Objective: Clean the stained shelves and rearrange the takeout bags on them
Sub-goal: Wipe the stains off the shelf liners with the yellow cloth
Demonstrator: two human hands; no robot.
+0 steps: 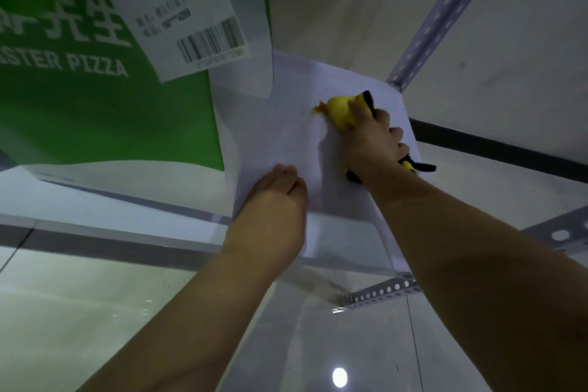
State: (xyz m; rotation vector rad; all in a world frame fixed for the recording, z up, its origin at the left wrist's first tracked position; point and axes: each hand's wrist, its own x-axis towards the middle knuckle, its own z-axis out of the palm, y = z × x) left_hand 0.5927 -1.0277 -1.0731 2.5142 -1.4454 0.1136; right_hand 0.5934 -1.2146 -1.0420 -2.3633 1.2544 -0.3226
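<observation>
A white shelf board [292, 111] fills the middle of the view. My right hand [370, 134] presses a yellow cloth with black trim [340, 108] onto the shelf near its back right corner, beside an orange stain [318, 110]. My left hand [273, 197] lies flat, palm down, on the shelf's front edge and holds nothing. A green takeout bag [105, 111] printed "PIZZA" stands on the left part of the shelf, with a white delivery label [178, 13] and barcode stuck to it.
A perforated metal upright [445, 10] rises at the shelf's back right corner against a pale wall. A perforated rail [381, 291] runs below the front right corner. A glossy tiled floor [95, 312] lies beneath.
</observation>
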